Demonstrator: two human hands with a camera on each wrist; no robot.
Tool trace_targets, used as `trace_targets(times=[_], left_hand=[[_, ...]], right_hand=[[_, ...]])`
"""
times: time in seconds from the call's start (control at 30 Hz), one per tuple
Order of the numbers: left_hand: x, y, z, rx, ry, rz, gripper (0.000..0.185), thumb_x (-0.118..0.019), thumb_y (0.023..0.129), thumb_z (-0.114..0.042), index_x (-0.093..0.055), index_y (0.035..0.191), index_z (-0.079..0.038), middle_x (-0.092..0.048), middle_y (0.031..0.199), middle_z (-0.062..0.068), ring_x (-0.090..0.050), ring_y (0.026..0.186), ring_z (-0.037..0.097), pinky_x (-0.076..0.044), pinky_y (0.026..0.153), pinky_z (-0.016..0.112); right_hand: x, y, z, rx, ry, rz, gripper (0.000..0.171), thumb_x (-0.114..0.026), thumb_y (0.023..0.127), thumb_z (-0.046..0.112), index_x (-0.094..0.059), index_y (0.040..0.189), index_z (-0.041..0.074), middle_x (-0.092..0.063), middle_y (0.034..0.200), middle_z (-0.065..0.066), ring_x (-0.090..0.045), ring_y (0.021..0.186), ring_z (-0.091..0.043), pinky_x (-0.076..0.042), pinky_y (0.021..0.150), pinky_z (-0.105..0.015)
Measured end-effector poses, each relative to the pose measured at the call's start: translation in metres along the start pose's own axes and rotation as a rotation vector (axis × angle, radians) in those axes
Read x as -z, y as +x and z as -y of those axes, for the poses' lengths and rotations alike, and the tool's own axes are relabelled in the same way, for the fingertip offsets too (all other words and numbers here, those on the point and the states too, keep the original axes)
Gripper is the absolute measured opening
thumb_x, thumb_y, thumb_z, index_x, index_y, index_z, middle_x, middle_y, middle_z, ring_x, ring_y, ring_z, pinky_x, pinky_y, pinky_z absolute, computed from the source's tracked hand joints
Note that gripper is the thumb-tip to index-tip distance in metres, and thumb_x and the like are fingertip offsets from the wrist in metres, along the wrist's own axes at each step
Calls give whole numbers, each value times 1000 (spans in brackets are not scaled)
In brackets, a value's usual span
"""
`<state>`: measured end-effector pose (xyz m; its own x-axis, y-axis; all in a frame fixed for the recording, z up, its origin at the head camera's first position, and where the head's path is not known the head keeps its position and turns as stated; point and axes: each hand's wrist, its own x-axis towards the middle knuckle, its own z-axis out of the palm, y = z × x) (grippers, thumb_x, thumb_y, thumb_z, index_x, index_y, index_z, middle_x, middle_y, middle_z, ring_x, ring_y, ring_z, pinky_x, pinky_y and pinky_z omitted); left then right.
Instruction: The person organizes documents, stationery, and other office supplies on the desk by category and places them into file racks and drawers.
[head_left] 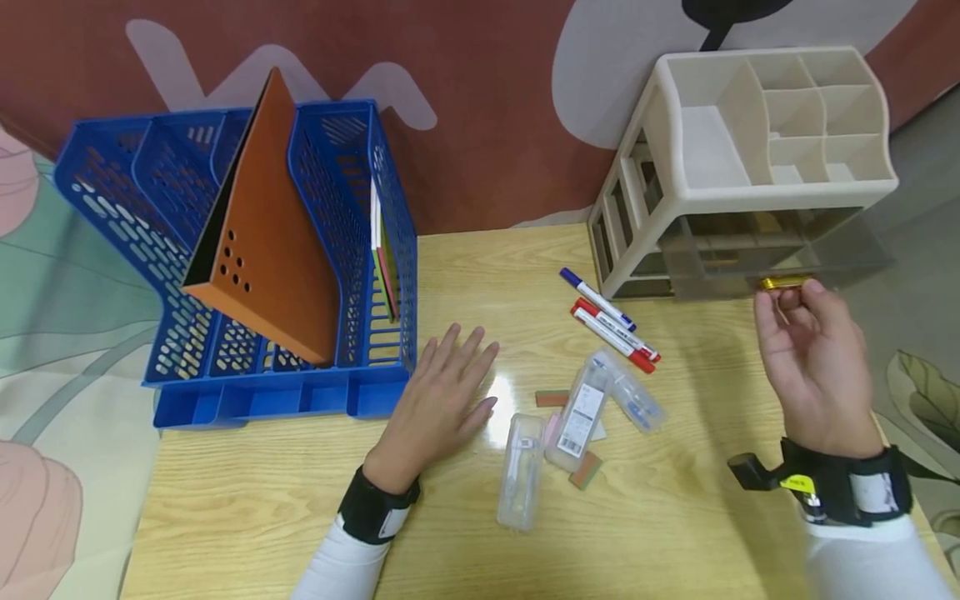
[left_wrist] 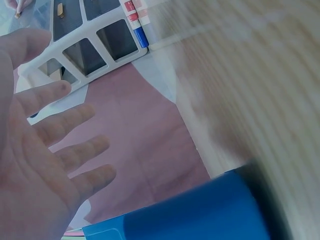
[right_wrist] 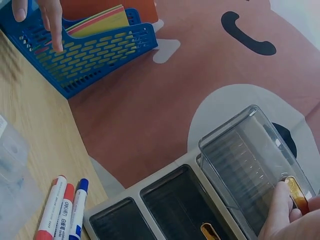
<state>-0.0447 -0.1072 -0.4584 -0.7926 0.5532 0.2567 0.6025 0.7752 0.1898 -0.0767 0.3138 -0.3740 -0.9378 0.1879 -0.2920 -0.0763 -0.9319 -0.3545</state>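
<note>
1. At the far left of the desk [head_left: 675, 533] stood a blue mesh file rack [head_left: 172, 333], holding a brown folder [head_left: 270, 242] tilted across its slots and a few coloured sheets [head_left: 384, 267] in its rightmost slot.
2. Just right of the rack's front corner, the left hand [head_left: 442, 400] lay palm down on the desk, fingers [head_left: 465, 350] straight and spread apart, holding nothing.
3. Right of that hand lay a loose cluster of clear plastic cases: one [head_left: 522, 471] nearest the desk's front edge, a second bearing a white label [head_left: 581, 412], and a third [head_left: 636, 402] touching the second's far end. Small brown strips [head_left: 551, 398] lay among them.
4. Behind the cases, three markers lay side by side: one with a blue cap [head_left: 596, 298] and two red ones [head_left: 611, 335].
5. At the rear right stood a beige drawer organiser [head_left: 757, 158], with open compartments on top and smoky translucent drawers below.
6. One translucent drawer [right_wrist: 250, 165] was drawn out from the organiser, standing forward of its neighbours in the right wrist view.
7. At the front of that drawer, the right hand [head_left: 813, 367] was raised off the desk, fingers [right_wrist: 280, 210] pinched on the gold handle [head_left: 782, 283].
8. Both wrists carried dark straps over white sleeves.
</note>
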Motion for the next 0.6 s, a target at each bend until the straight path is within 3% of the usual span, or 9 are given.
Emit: trace_targets(times=[0.6], left_hand=[[7, 0, 0, 16, 23, 20, 67, -66, 98, -40, -46, 156, -13, -42, 163, 16, -32, 153, 43, -32, 122, 61]], right_hand=[[15, -23, 1, 2, -3, 91, 17, -49, 106, -1, -63, 104, -12, -64, 99, -22, -64, 95, -33, -62, 91, -38]])
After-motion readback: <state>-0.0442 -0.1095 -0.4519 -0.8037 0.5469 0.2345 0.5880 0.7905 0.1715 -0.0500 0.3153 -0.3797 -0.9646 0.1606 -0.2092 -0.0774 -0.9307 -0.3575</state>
